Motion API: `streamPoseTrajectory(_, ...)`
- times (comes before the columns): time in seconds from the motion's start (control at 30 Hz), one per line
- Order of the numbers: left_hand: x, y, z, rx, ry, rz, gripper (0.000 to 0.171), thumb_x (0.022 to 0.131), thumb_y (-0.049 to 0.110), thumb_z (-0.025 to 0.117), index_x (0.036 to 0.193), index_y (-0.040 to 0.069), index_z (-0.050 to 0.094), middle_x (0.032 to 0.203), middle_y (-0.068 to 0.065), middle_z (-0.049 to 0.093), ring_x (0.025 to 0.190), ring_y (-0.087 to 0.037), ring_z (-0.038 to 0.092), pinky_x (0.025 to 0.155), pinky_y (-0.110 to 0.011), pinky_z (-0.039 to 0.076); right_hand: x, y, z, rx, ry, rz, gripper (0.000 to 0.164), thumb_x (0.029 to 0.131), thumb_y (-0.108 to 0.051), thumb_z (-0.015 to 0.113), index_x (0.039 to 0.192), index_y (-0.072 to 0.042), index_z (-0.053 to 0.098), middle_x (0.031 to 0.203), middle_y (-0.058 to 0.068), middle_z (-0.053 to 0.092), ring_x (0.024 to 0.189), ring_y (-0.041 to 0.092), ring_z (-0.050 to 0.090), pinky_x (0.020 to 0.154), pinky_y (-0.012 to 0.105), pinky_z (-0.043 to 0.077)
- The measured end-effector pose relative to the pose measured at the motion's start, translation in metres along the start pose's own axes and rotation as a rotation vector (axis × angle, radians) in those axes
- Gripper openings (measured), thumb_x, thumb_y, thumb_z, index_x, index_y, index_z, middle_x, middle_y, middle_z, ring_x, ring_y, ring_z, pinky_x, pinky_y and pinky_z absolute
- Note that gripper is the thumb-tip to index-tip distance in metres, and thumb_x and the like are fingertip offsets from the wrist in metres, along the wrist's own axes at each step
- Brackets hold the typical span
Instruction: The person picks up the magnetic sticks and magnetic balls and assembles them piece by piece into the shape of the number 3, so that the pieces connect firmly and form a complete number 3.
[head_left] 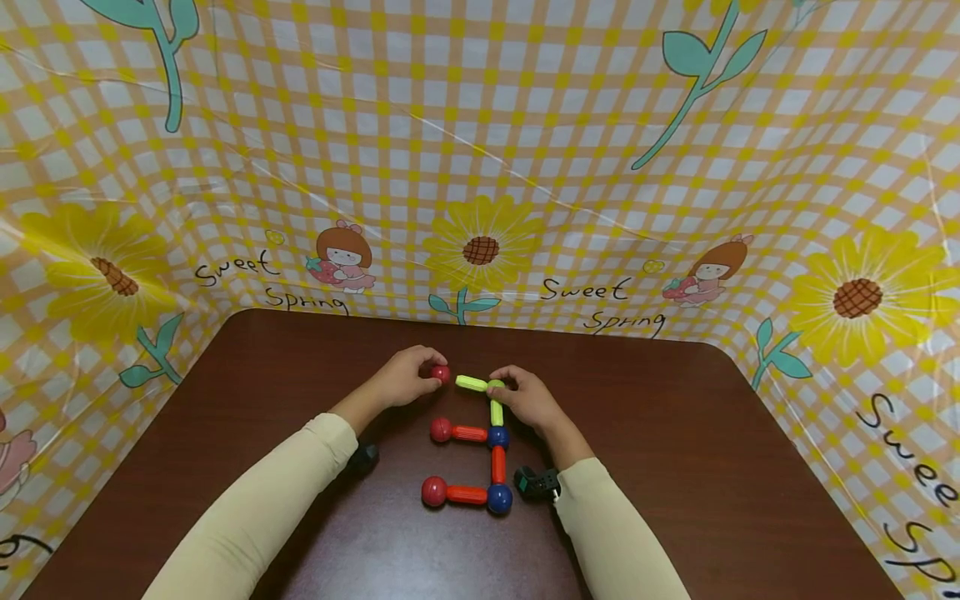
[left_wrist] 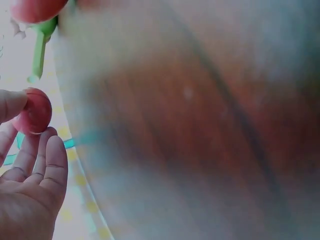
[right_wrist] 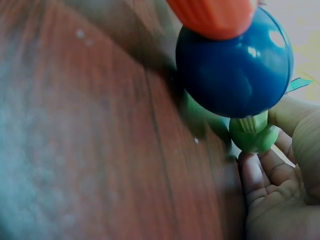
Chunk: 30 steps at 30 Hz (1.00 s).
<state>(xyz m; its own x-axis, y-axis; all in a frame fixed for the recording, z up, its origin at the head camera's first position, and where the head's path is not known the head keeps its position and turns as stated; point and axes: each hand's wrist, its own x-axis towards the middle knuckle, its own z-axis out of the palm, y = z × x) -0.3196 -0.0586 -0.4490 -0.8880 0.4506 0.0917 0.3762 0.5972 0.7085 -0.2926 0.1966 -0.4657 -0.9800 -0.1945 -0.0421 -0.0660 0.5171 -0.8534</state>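
My left hand [head_left: 405,377] pinches a red ball [head_left: 442,374] between thumb and fingers; the left wrist view shows this red ball [left_wrist: 36,111] closely. Just right of it, a yellow-green rod [head_left: 472,383] points at the ball across a small gap. That rod joins a green ball [head_left: 496,386], which my right hand [head_left: 529,398] grips by thumb and fingertips. A second yellow-green rod [head_left: 497,413] runs from the green ball down to a blue ball [head_left: 498,437]. In the right wrist view the blue ball [right_wrist: 235,65] partly covers the green ball [right_wrist: 254,140].
From the blue ball, a red rod [head_left: 469,433] leads left to another red ball [head_left: 441,430]. A red rod [head_left: 498,465] connects down to the nearer blue ball [head_left: 499,498], with a similar side branch. The brown table [head_left: 637,433] meets a checked cloth [head_left: 480,150] behind.
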Motion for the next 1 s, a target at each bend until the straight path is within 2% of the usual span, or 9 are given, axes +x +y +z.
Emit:
streamPoseTrajectory(0.5, -0.0005, 0.0063, 0.007, -0.004, 0.008, 0.009, 0.026, 0.09, 0.009, 0.073, 0.115, 0.008, 0.066, 0.11, -0.005, 0.062, 0.106, -0.022, 0.06, 0.091, -0.038, 0.047, 0.0031, 0.0037, 0.0016, 0.004, -0.002, 0.0, 0.026, 0.096, -0.021, 0.068, 0.118, -0.008, 0.065, 0.107, 0.008, 0.062, 0.091, 0.022, 0.054, 0.078, 0.036, 0.043)
streamPoseTrajectory(1.0, -0.0018, 0.0045, 0.0092, 0.033, -0.028, -0.057, 0.025, 0.09, 0.011, 0.074, 0.114, 0.008, 0.065, 0.113, -0.008, 0.064, 0.109, -0.023, 0.059, 0.094, -0.04, 0.046, 0.0028, 0.0047, 0.0036, 0.0, 0.005, 0.009, 0.026, 0.095, -0.02, 0.068, 0.118, -0.009, 0.065, 0.103, 0.007, 0.061, 0.089, 0.023, 0.053, 0.077, 0.035, 0.043)
